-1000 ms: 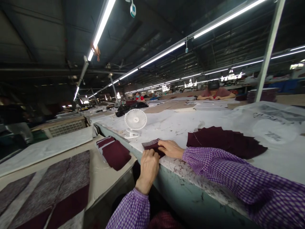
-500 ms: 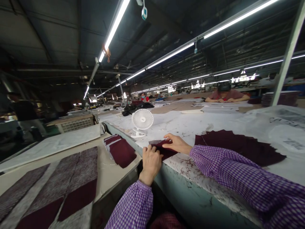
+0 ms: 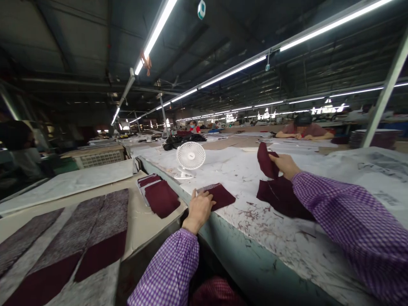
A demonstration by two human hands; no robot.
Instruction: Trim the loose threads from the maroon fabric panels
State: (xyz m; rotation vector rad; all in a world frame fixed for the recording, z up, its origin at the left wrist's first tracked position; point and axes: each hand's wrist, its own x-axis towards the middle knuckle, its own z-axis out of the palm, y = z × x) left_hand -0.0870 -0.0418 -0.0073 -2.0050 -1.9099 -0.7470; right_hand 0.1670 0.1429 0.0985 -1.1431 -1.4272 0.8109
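Note:
My left hand (image 3: 198, 209) lies on a small stack of maroon cloth pieces (image 3: 223, 196) at the near table edge. Its fingers are spread over the left side of the stack, whose grey patterned layer shows at the far corner. My right hand (image 3: 286, 165) is raised to the right, its thumb and fingers closed on a maroon cloth piece (image 3: 267, 161) that bends upward. Below it, a spread of maroon cloth pieces (image 3: 282, 199) lies on the white-covered table (image 3: 245, 170), partly hidden by my right sleeve.
A small white fan (image 3: 190, 156) stands past my left hand. On the lower left table are a maroon cloth stack (image 3: 162, 199) and long speckled panels (image 3: 110, 216). Clear plastic sheeting (image 3: 376, 170) lies at the right. Across the table a person (image 3: 304, 129) leans on their forearms.
My right hand has left the stack by my left hand and moved right, where it now holds up a maroon cloth piece. My left hand stays at the stack, its fingers flatter.

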